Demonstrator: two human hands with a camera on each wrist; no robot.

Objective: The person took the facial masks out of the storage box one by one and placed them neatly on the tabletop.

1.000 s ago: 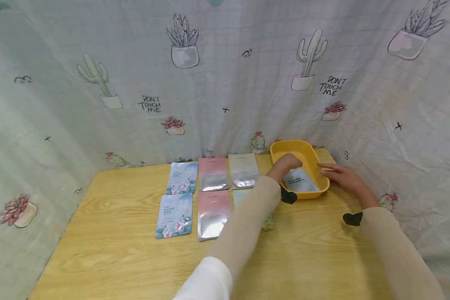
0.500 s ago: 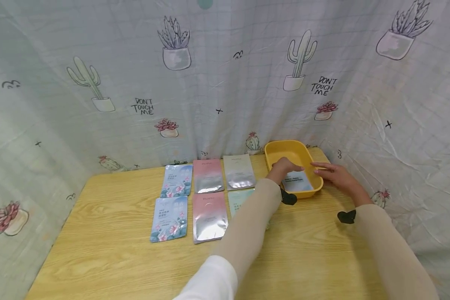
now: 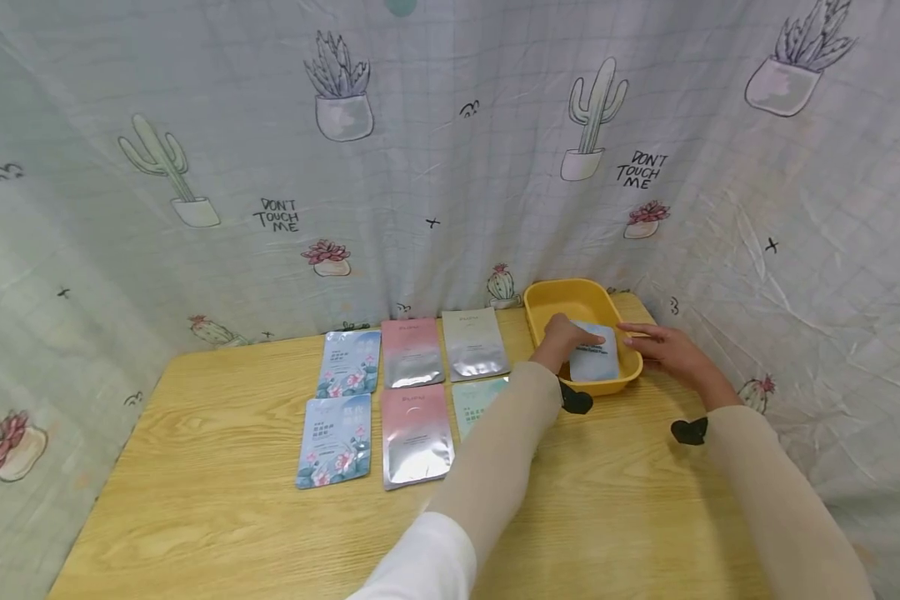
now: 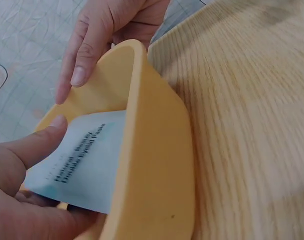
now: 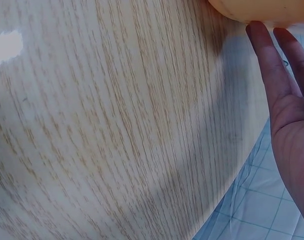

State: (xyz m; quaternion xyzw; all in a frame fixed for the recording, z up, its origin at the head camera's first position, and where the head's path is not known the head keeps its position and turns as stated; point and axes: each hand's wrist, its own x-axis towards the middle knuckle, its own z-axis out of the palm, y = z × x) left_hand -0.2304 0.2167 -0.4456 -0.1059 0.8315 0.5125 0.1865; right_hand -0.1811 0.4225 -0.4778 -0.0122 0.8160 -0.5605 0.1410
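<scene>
My left hand (image 3: 558,343) reaches into a yellow plastic bin (image 3: 603,388) and pinches a small pale blue packet (image 3: 596,360) printed with dark lettering. In the left wrist view the thumb lies on the packet's face (image 4: 87,160), with fingers behind its lower edge. The packet is raised at a slant inside the bin. At the bin's right side, my right hand (image 3: 675,357) touches the rim with extended fingers. The right wrist view shows its fingertips right at the bin's outer wall (image 5: 266,9).
Left of the bin, sheet-mask sachets lie in two rows: blue floral ones (image 3: 336,442), pink-silver ones (image 3: 417,437), a grey one (image 3: 476,343) and a mint one (image 3: 474,400) partly behind my left sleeve. A patterned curtain (image 3: 405,167) hangs right behind the wooden table (image 3: 217,467).
The pale blue packet, lying low in the bin before, is now gripped and lifted slightly by my left hand. My right hand stays at the rim. The view has shifted a little.
</scene>
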